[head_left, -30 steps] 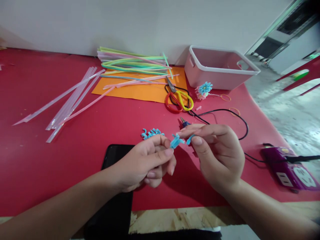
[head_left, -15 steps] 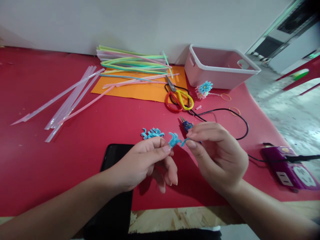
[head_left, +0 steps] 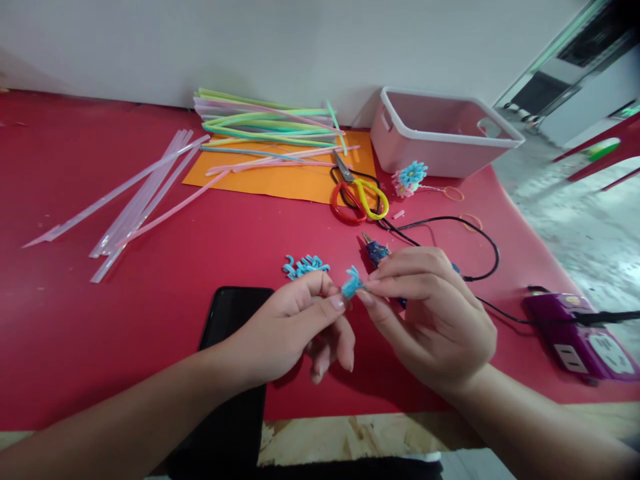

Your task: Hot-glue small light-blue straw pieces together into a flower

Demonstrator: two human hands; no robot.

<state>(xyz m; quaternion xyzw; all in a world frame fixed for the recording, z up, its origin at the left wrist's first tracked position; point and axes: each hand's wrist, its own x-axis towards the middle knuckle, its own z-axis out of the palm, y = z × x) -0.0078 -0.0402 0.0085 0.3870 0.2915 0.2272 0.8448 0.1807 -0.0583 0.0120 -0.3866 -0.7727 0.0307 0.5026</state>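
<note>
Between the thumb and fingertips of my left hand (head_left: 293,327) is a small blue pipe-cleaner flower (head_left: 352,283) with curled petals pointing up. My right hand (head_left: 440,313) is closed in a pinch at the flower's right side, its fingertips on a short blue pipe-cleaner piece that they mostly cover. Just behind my left hand lies a pile of cut blue pipe-cleaner pieces (head_left: 306,265). A dark blue glue gun (head_left: 376,251) lies partly hidden behind my right hand. Under my left forearm rests a black phone (head_left: 235,310).
Scissors (head_left: 357,193) with red and yellow handles and coloured pipe cleaners (head_left: 270,127) lie on orange paper (head_left: 240,183). Clear plastic strips (head_left: 143,193) lie left. A pink basket (head_left: 440,147), a finished flower (head_left: 411,175), a black cord (head_left: 493,247) and a purple power strip (head_left: 575,333) are right.
My right hand has moved left, bringing the blue piece from just apart to against the flower. The flower has turned slightly in my left hand.
</note>
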